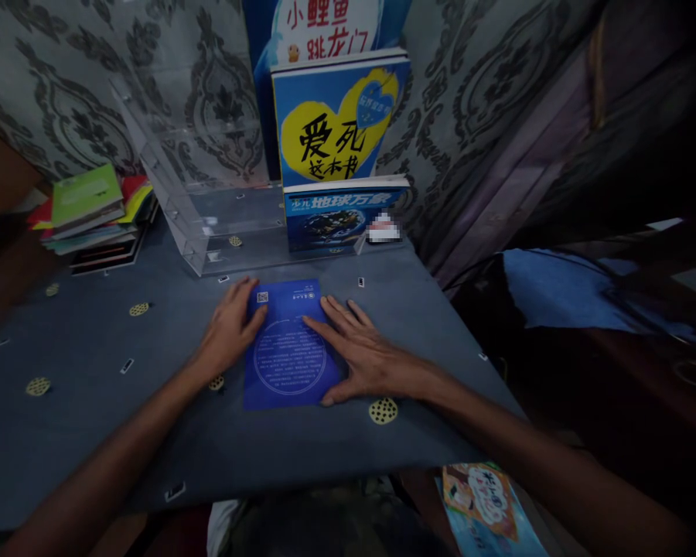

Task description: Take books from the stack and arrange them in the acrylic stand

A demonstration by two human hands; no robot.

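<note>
A thin blue book lies flat, back cover up, on the grey-blue tablecloth. My left hand rests on its left edge, fingers stretched over the upper left corner near a small printed code. Across the book's right side lies my right hand, flat and open with the fingers spread and the thumb at the lower right edge. Neither hand grips anything.
A clear acrylic display stand sits at the back, holding upright blue books in tiers. A stack of coloured books lies at the far left. Another picture book shows below the table's front right edge. Patterned wallpaper is behind.
</note>
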